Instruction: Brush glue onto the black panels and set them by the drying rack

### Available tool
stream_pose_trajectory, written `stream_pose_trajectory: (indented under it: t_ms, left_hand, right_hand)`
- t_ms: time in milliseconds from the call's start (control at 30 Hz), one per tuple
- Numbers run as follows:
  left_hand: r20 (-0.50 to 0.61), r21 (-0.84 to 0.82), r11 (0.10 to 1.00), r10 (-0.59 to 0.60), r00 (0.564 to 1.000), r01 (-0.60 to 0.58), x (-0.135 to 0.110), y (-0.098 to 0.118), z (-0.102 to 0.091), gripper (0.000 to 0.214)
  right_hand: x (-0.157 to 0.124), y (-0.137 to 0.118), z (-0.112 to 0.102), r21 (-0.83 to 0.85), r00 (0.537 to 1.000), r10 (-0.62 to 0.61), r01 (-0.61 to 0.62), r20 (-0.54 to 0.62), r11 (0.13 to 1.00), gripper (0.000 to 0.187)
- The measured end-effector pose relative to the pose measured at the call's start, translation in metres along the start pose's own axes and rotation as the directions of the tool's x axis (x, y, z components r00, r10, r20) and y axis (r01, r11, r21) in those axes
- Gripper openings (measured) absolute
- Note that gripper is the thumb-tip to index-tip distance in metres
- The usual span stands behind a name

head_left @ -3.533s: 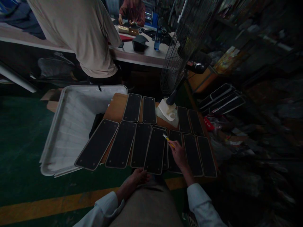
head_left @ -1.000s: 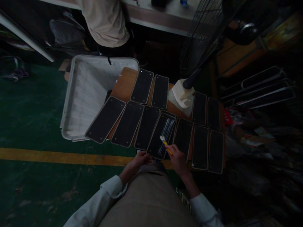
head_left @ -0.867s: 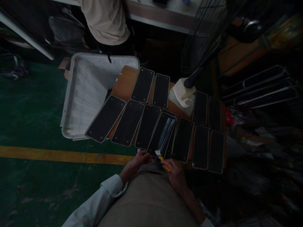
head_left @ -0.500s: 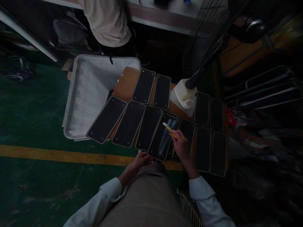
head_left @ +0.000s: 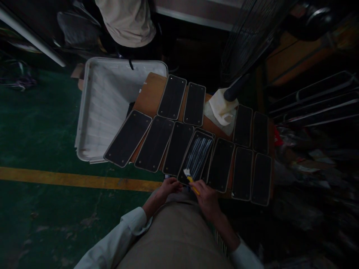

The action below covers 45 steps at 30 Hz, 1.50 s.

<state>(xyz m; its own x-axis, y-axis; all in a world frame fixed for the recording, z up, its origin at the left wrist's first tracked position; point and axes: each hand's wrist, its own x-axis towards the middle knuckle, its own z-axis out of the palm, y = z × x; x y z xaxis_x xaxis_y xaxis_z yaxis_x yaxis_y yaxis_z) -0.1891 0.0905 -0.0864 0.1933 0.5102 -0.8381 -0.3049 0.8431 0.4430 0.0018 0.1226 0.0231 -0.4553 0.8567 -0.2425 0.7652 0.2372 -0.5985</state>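
Observation:
My right hand (head_left: 206,196) grips a small brush (head_left: 193,184) with a yellow handle and pale bristles. The bristles rest near the lower left end of a black rectangular panel (head_left: 196,155) with rounded corners and a light rim. Whitish-blue wet streaks run lengthwise over much of that panel, which lies on top of another one. At its near left corner, my left hand (head_left: 170,186) has its fingers closed on the edge; the fingertips are partly hidden. Similar black panels lie on both sides, such as one on the left (head_left: 158,144) and one on the right (head_left: 221,164).
Under the panels is a brown board (head_left: 151,91). A cut white plastic jug (head_left: 221,106) stands towards its back. Left of the board is a large white bin (head_left: 97,108). Beyond, a person in a beige shirt (head_left: 127,22) faces a bench, and a wire-caged fan (head_left: 244,41) stands at right.
My right hand has drawn the brush down and left towards the panel's near end. White streaks now cover more of its width. My left hand stays at the near corner.

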Motion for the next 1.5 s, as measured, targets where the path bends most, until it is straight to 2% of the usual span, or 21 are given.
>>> stream_pose_trajectory:
  t_ms: [100,167,233,400,500,600,767,833,933,1067,1133,1233,1333,1400,1500]
  left_hand:
    - [0.01,0.024,1.0,-0.005,1.0,0.005,0.0,0.001,-0.001,0.04]
    - [0.018,0.018,1.0,-0.005,1.0,0.005,0.0,0.001,-0.001,0.043]
    - [0.011,0.009,1.0,-0.011,1.0,0.011,0.0,0.002,-0.002,0.045]
    - [-0.008,0.038,0.999,-0.013,1.0,0.013,-0.001,0.003,0.0,0.048]
    - [-0.007,0.04,0.999,-0.002,1.0,0.002,-0.003,0.005,0.001,0.046]
    - [0.003,0.03,1.0,-0.003,1.0,0.003,-0.006,0.008,0.001,0.045]
    - [0.018,0.01,1.0,-0.008,1.0,0.007,-0.007,0.012,0.002,0.038]
    - [0.008,0.024,0.999,-0.023,1.0,0.023,-0.007,0.013,0.002,0.034]
    - [0.001,0.033,0.999,-0.034,0.999,0.034,-0.008,0.014,0.003,0.033]
    - [0.003,0.066,0.998,-0.023,1.0,0.023,-0.009,0.015,0.003,0.035]
    - [0.009,0.077,0.997,-0.013,1.0,0.012,-0.009,0.015,0.003,0.034]
    - [-0.002,0.055,0.998,-0.014,1.0,0.014,-0.008,0.014,0.002,0.037]
    - [-0.002,0.022,1.0,-0.016,1.0,0.016,-0.007,0.013,0.005,0.043]
    - [-0.025,0.007,1.0,-0.003,1.0,0.004,-0.008,0.015,0.01,0.046]
    - [-0.085,0.003,0.996,0.086,0.993,-0.086,-0.014,0.024,0.021,0.048]
  right_hand:
    - [-0.02,-0.012,-0.004,0.111,1.0,0.007,-0.01,0.023,0.994,0.021]
    - [-0.008,-0.009,-0.012,0.183,0.998,0.029,-0.02,-0.047,0.983,0.022]
    - [0.02,0.002,-0.022,0.186,0.989,0.036,-0.009,-0.145,0.983,0.024]
    - [0.105,0.039,-0.038,-0.036,0.94,-0.006,-0.007,-0.341,0.999,0.027]
    - [0.123,0.051,-0.033,-0.082,0.936,0.004,-0.035,-0.352,0.996,0.027]
    - [0.096,0.044,-0.019,-0.087,0.966,0.004,-0.027,-0.258,0.996,0.025]
    - [0.003,0.007,0.001,-0.007,0.999,-0.021,0.021,-0.042,1.0,0.026]
    - [-0.018,-0.002,-0.001,0.085,1.0,-0.012,0.012,-0.007,0.996,0.024]
    - [-0.016,0.001,-0.013,0.214,0.997,0.042,-0.027,-0.068,0.977,0.022]
    - [0.004,0.023,-0.018,0.168,0.97,0.112,-0.076,-0.218,0.983,0.025]
    - [0.0,0.026,-0.013,0.123,0.977,0.116,-0.094,-0.18,0.988,0.025]
    - [-0.023,0.015,-0.005,0.134,0.992,0.112,-0.103,-0.063,0.986,0.024]
    - [-0.041,0.005,-0.011,0.239,0.983,0.162,-0.137,-0.087,0.961,0.022]
    - [-0.045,0.006,-0.023,0.299,0.957,0.225,-0.163,-0.183,0.94,0.02]
    - [-0.045,0.019,-0.045,0.354,0.883,0.33,-0.207,-0.334,0.912,0.019]
